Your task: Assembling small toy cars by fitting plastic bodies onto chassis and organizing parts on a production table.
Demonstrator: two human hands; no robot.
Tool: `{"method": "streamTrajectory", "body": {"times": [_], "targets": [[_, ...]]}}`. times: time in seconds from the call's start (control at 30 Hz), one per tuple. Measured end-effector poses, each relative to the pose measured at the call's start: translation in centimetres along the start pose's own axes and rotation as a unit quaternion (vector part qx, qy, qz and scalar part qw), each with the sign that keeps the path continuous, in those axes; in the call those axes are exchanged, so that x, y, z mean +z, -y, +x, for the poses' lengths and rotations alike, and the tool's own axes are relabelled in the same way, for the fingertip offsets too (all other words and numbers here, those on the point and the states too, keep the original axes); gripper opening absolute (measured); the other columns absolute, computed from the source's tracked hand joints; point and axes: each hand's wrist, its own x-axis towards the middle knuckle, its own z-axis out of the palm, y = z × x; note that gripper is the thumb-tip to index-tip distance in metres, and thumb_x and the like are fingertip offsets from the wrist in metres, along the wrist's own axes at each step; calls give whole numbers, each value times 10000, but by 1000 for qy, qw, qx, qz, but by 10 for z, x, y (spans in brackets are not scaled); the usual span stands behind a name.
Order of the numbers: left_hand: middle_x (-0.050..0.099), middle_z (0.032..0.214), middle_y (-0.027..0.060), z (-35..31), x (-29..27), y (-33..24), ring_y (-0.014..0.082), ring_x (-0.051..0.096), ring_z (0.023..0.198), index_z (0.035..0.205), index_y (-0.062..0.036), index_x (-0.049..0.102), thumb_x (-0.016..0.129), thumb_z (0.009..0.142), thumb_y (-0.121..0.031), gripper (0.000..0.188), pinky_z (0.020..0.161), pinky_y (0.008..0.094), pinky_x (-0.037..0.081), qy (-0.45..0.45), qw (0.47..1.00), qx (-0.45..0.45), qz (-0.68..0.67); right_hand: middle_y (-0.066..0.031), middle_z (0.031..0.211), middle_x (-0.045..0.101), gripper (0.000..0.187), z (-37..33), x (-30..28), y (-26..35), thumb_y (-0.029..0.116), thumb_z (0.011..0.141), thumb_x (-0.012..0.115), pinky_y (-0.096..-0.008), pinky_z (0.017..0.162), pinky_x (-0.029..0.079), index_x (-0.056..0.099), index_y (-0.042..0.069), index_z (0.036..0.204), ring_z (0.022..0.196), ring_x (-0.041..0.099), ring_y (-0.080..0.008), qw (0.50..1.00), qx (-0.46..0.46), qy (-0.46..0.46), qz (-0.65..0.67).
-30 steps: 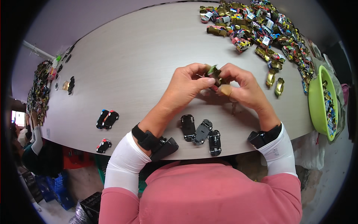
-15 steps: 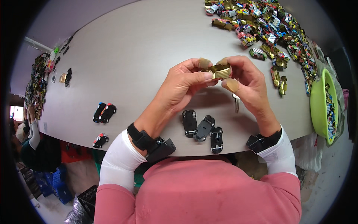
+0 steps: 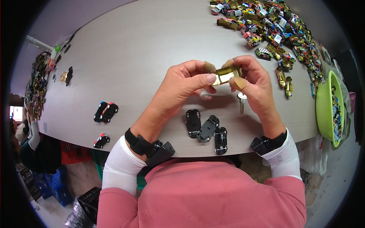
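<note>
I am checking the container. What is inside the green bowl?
The green bowl holds small multicoloured toy cars, visible along its inner side. Its bottom is hidden by the rim and the steep angle.

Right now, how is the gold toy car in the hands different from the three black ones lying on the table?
The gold toy car is shiny and gold; the three black toy cars are dark. The gold one is held up off the table between the left hand and the right hand; the black ones lie untouched near the table's edge. The gold one is alone; the black ones sit in a close cluster. All are small toy cars.
</note>
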Motion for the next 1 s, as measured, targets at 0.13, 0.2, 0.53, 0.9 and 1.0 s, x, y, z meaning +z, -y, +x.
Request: {"method": "streamTrajectory", "body": {"times": [0.13,0.2,0.53,0.9,1.0], "targets": [[627,920,63,-5,-8,-10,105,581,678,1039,20,599,688,801,-177,321,606,236,494,-46,947,-3,319,-81,950,576,310,6,-12,7,-45,709,635,-253,651,481,527,16,993,772,599,-170,889,-215,-18,-403],[621,908,59,-17,-11,-13,126,563,679,1042,-5,601,738,733,-169,376,615,248,468,-35,928,-30,369,-109,986,555,300,8,-10,8,-87,656,580,-324,687,490,523,12,933,806,593,-262,853,-229,-28,-469],[558,1030,122,-53,-4,-14,288,525,941,971,-19,601,705,659,-55,331,798,365,457,91,703,145,690,-108,1002,546,188,10,-11,-3,-47,675,540,-387,743,458,521,-4,857,840,524,-305,777,-193,101,-590],[596,999,110,-58,-24,-4,271,583,944,953,2,595,615,717,8,237,761,359,491,88,687,209,691,-115,972,570,278,13,-11,-10,-76,628,583,-380,731,457,503,15,878,880,537,-303,799,-172,120,-564],[614,934,92,-46,-22,-10,210,624,840,951,6,585,602,737,10,215,699,330,513,4,770,143,622,-126,852,550,247,14,-3,-7,-86,647,553,-377,648,457,491,20,861,762,551,-303,824,-161,73,-538]]}}
